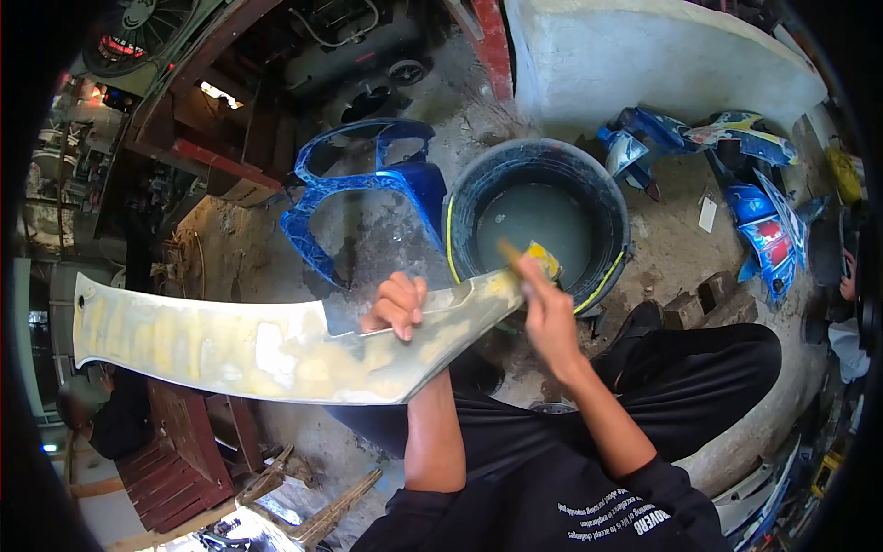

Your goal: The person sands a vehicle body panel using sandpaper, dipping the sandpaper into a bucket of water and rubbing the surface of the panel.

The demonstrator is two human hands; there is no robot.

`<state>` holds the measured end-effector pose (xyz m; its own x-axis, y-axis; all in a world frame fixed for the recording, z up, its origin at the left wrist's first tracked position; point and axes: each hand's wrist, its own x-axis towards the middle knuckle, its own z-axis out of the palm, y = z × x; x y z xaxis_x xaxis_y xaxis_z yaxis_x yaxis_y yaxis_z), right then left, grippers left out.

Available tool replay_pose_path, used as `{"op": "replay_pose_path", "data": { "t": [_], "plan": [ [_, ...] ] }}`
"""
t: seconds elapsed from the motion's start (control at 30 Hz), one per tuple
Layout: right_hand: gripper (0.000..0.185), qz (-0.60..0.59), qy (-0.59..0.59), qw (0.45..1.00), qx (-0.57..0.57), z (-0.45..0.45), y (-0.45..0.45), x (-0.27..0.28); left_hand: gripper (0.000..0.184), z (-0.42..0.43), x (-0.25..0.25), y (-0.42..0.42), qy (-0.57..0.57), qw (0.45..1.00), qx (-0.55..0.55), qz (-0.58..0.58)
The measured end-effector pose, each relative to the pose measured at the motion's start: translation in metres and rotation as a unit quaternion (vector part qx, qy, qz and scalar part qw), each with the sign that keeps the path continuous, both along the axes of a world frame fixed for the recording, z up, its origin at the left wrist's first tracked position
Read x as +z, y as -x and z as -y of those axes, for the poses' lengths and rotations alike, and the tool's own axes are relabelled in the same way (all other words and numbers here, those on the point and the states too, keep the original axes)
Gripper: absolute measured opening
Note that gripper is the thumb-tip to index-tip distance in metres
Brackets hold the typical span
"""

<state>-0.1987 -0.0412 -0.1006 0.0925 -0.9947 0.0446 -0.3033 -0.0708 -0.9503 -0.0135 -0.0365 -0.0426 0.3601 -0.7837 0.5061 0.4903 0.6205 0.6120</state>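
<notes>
A long, curved white motorcycle body panel (276, 354) with yellowish and grey sanded patches lies across the view above my lap. My left hand (395, 305) comes up from beneath it, its fingers curled over the upper edge. At the panel's narrow right end, my right hand (549, 317) pinches a thin brown piece of sandpaper (509, 252), blurred by motion. The panel's tip there shows bright yellow (543, 259). Just beyond sits a large black bucket (464, 179) of cloudy water, partly covered by the panel's tip and my right hand.
A blue fairing frame (418, 184) stands on the concrete floor left of the bucket. More blue body panels (762, 225) lie at the right, near bricks (713, 299). A white wall (662, 64) rises behind. At the lower left are a red-brown wooden bench (179, 460) and another person (115, 414).
</notes>
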Motion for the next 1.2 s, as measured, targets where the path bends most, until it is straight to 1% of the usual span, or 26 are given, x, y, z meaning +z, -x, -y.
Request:
{"op": "replay_pose_path", "data": {
  "t": [0.03, 0.07, 0.13, 0.2, 0.27, 0.3, 0.33, 0.4, 0.43, 0.47, 0.53, 0.57, 0.6, 0.63, 0.67, 0.7, 0.73, 0.77, 0.8, 0.87, 0.9, 0.97, 1.0, 1.07, 1.13, 1.2],
  "plan": [
    [0.038, -0.040, -0.040, 0.998, -0.041, 0.009, 0.004, -0.023, 0.033, 0.000, 0.001, 0.001, -0.008, 1.000, -0.003, -0.007],
    [0.038, -0.022, -0.048, 0.998, -0.046, 0.011, 0.005, -0.028, 0.033, 0.000, 0.002, 0.000, -0.005, 1.000, -0.003, -0.004],
    [0.039, 0.024, 0.031, 0.999, 0.016, -0.005, -0.007, -0.002, 0.034, 0.001, 0.002, -0.001, 0.012, 1.000, -0.015, 0.009],
    [0.043, 0.074, 0.048, 0.993, 0.082, -0.018, -0.010, 0.027, 0.034, -0.003, 0.000, -0.006, 0.009, 1.000, -0.010, 0.017],
    [0.040, 0.029, 0.046, 0.997, 0.049, -0.013, -0.005, 0.018, 0.034, 0.002, -0.002, -0.004, 0.019, 1.000, -0.005, 0.022],
    [0.038, 0.000, -0.051, 0.999, 0.002, -0.004, -0.002, 0.009, 0.034, 0.001, -0.002, 0.000, 0.007, 1.000, 0.001, 0.009],
    [0.038, -0.027, -0.106, 0.994, -0.029, 0.007, 0.002, 0.000, 0.034, 0.000, -0.001, 0.002, -0.006, 1.000, 0.007, -0.002],
    [0.037, -0.032, -0.109, 0.993, -0.023, 0.014, 0.004, -0.001, 0.034, 0.001, 0.001, 0.002, 0.000, 1.000, 0.001, 0.008],
    [0.037, 0.000, -0.056, 0.998, 0.005, 0.008, -0.001, 0.008, 0.035, 0.001, 0.002, 0.001, 0.003, 1.000, -0.007, 0.016],
    [0.038, 0.030, 0.033, 0.998, 0.043, -0.001, -0.004, 0.012, 0.035, -0.002, 0.001, -0.001, -0.003, 1.000, -0.007, 0.016],
    [0.040, 0.016, 0.213, 0.976, 0.049, 0.001, -0.008, -0.004, 0.037, -0.001, 0.001, -0.002, -0.005, 0.999, 0.004, 0.041],
    [0.039, 0.004, 0.139, 0.990, 0.026, -0.001, -0.004, -0.009, 0.037, 0.002, 0.000, 0.000, -0.002, 0.999, 0.005, 0.039],
    [0.038, -0.027, 0.025, 0.999, -0.002, 0.004, 0.001, -0.005, 0.037, 0.003, -0.002, 0.002, -0.002, 1.000, 0.007, 0.030],
    [0.038, -0.062, -0.089, 0.994, -0.025, 0.009, 0.007, -0.002, 0.038, 0.002, -0.003, 0.004, -0.005, 1.000, 0.010, 0.024],
    [0.037, -0.063, -0.067, 0.995, -0.027, 0.012, 0.008, -0.014, 0.038, -0.001, -0.002, 0.004, -0.004, 1.000, 0.014, 0.025],
    [0.037, -0.065, -0.045, 0.996, -0.030, 0.017, 0.005, -0.011, 0.038, 0.001, 0.000, 0.003, 0.011, 1.000, -0.001, 0.028],
    [0.038, -0.048, -0.004, 0.999, -0.006, 0.009, 0.001, -0.007, 0.038, 0.003, 0.002, 0.002, 0.025, 0.999, -0.016, 0.030],
    [0.038, -0.031, 0.035, 0.999, 0.018, 0.001, -0.002, -0.003, 0.039, 0.000, 0.001, -0.001, 0.009, 0.999, -0.001, 0.043],
    [0.040, 0.029, 0.011, 0.997, 0.066, -0.006, -0.003, 0.016, 0.039, -0.006, -0.001, -0.003, 0.001, 0.999, -0.004, 0.041],
    [0.038, 0.040, 0.021, 0.996, 0.083, -0.004, -0.003, 0.027, 0.040, -0.004, -0.004, -0.004, -0.019, 0.999, 0.025, 0.045],
    [0.038, -0.004, -0.064, 0.997, 0.034, 0.002, -0.001, 0.026, 0.040, -0.002, -0.004, 0.000, -0.017, 0.999, 0.024, 0.041],
    [0.037, -0.102, -0.254, 0.962, -0.001, 0.025, 0.007, 0.015, 0.039, -0.001, -0.001, 0.005, -0.016, 0.999, 0.023, 0.037],
    [0.037, -0.101, -0.253, 0.962, -0.001, 0.021, 0.005, 0.010, 0.039, -0.003, 0.002, 0.005, -0.016, 0.999, 0.024, 0.038],
    [0.037, 0.003, -0.053, 0.998, 0.034, 0.007, -0.003, 0.004, 0.037, -0.003, 0.006, 0.003, -0.010, 0.999, 0.017, 0.041],
    [0.038, 0.070, -0.002, 0.992, 0.101, -0.008, -0.008, 0.032, 0.037, -0.007, -0.001, -0.006, -0.010, 0.999, 0.014, 0.042],
    [0.037, 0.077, -0.018, 0.993, 0.086, -0.005, -0.006, 0.031, 0.037, -0.002, -0.005, -0.004, 0.004, 0.999, 0.013, 0.040]
  ]
}}
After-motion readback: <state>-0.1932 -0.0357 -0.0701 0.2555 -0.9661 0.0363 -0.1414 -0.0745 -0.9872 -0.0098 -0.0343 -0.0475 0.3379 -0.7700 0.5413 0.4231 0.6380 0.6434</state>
